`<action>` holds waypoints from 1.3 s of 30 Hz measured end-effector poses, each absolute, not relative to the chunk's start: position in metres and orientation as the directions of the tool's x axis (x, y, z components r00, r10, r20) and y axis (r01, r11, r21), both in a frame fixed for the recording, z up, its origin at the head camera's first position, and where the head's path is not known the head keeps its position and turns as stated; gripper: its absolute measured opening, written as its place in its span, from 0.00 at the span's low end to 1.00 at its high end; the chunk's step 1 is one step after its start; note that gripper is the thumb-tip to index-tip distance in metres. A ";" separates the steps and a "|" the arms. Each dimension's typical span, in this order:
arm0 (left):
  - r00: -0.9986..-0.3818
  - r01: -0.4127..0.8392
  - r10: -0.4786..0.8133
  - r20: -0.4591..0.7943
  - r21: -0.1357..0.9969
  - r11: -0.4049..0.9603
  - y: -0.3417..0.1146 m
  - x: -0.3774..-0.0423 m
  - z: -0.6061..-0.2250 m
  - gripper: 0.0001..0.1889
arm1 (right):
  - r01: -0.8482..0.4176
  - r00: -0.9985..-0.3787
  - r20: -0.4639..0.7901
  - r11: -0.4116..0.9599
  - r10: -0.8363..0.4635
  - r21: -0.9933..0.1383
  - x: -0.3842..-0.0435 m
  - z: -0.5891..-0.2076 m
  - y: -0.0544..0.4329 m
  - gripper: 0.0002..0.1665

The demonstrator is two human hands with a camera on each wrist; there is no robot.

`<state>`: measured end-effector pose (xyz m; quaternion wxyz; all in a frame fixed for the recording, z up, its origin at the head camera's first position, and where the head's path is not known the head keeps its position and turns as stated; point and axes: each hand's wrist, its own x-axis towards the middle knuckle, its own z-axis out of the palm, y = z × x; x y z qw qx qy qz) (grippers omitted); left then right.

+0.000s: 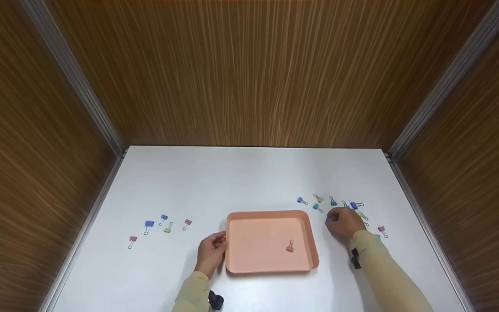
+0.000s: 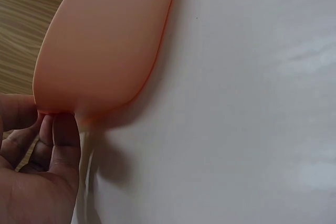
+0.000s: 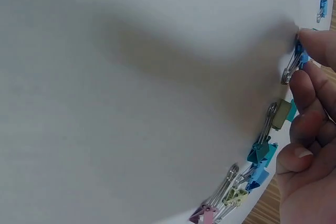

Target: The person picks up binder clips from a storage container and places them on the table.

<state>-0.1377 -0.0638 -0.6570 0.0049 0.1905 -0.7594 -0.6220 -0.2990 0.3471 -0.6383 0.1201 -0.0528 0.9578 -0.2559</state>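
A peach rectangular tray (image 1: 260,215) lies on the white table, with one pink binder clip (image 1: 290,248) inside it toward the right. My left hand (image 1: 212,251) holds the tray at its left side; the left wrist view has the thumb and curled fingers (image 2: 65,129) on the tray's wall. Right of the tray, my right hand (image 1: 345,222) pinches a blue binder clip (image 3: 300,52) between thumb and fingers at the table. Around that hand lie several loose binder clips, among them a teal one (image 1: 333,202), a yellow one (image 1: 319,199) and a pink one (image 1: 382,229). The hand partly hides some.
Left of the tray lie several more binder clips: blue ones (image 1: 149,224), a yellow-green one (image 1: 167,230) and pink ones (image 1: 187,222). Wood-grain panels (image 1: 249,78) stand behind and at both sides of the white table (image 1: 232,173), with metal rails (image 1: 422,86) at the corners.
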 end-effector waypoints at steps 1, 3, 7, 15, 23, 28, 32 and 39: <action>-0.927 -0.282 -0.297 -0.228 0.947 0.155 -0.064 -0.138 -0.657 0.17 | -0.031 -0.966 -0.205 0.858 -0.158 -0.512 -0.300 -0.637 0.347 0.15; -0.929 -0.275 -0.296 -0.222 0.949 0.152 -0.064 -0.137 -0.658 0.16 | -0.022 -0.968 -0.201 0.849 -0.151 -0.529 -0.302 -0.634 0.345 0.17; -0.936 -0.248 -0.291 -0.196 0.957 0.151 -0.064 -0.136 -0.659 0.16 | -0.028 -0.971 -0.182 0.827 -0.156 -0.561 -0.306 -0.624 0.337 0.18; -0.930 -0.261 -0.303 -0.207 0.954 0.149 -0.063 -0.137 -0.658 0.16 | -0.148 -0.958 -0.110 0.787 -0.264 -0.599 -0.304 -0.609 0.309 0.17; -0.931 -0.265 -0.301 -0.208 0.951 0.162 -0.061 -0.138 -0.659 0.17 | -0.256 -0.932 -0.064 0.774 -0.357 -0.579 -0.292 -0.607 0.284 0.15; -0.929 -0.269 -0.300 -0.214 0.951 0.154 -0.061 -0.139 -0.658 0.16 | -0.328 -0.903 -0.063 0.777 -0.424 -0.538 -0.284 -0.605 0.272 0.14; -0.929 -0.274 -0.295 -0.221 0.950 0.151 -0.060 -0.140 -0.658 0.16 | -0.349 -0.889 -0.095 0.796 -0.449 -0.494 -0.281 -0.605 0.264 0.13; -0.931 -0.271 -0.290 -0.223 0.953 0.136 -0.060 -0.144 -0.659 0.16 | -0.349 -0.868 -0.211 0.854 -0.450 -0.386 -0.277 -0.603 0.254 0.09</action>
